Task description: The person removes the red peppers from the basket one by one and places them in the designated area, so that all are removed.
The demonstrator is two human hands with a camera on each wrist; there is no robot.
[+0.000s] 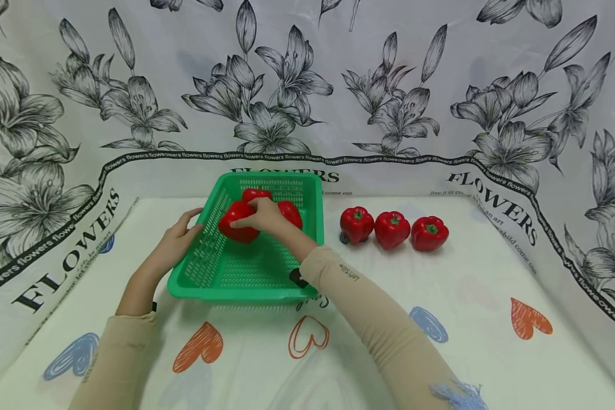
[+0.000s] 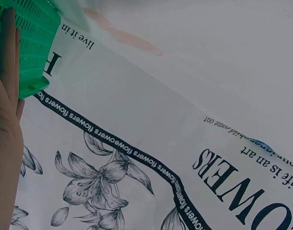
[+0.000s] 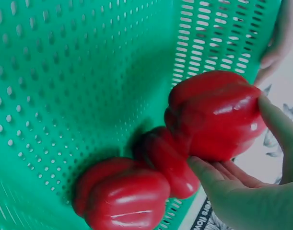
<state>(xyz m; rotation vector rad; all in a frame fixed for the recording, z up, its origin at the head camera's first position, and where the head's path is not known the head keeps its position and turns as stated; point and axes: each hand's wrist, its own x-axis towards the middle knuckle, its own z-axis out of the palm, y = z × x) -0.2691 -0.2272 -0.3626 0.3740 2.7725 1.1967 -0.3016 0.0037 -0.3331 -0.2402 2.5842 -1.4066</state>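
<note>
Fingers of the bare right hand [image 1: 266,216] pinch a glossy red, blocky bell pepper [image 1: 232,214], parted just as wide as its body. That pepper is inside the green, perforated plastic basket [image 1: 236,294], towards the basket's left wall, slightly left of the frame's centre in the head view. It lies to the left of the gripping fingers there, with the thumb across its lower right part; in the right wrist view it sits to their upper left, the thumb against its right side and other fingers beneath. Its stem does not show, so the long axis cannot be told for sure, though a groove between lobes runs roughly left to right in that view. Whether it touches the basket floor cannot be told either.

Two more red bell peppers sit farther back in the basket, one [image 1: 257,195] above the held pepper in the head view, one [image 1: 292,213] to its right.

The bare left hand [image 1: 176,245] is at the basket's outer left side, fingers extended along the wall and holding no pepper. Right of the basket, three red bell peppers [image 1: 392,229] stand in a row on the white cloth-covered surface [image 1: 492,273], nearer the right arm.
</note>
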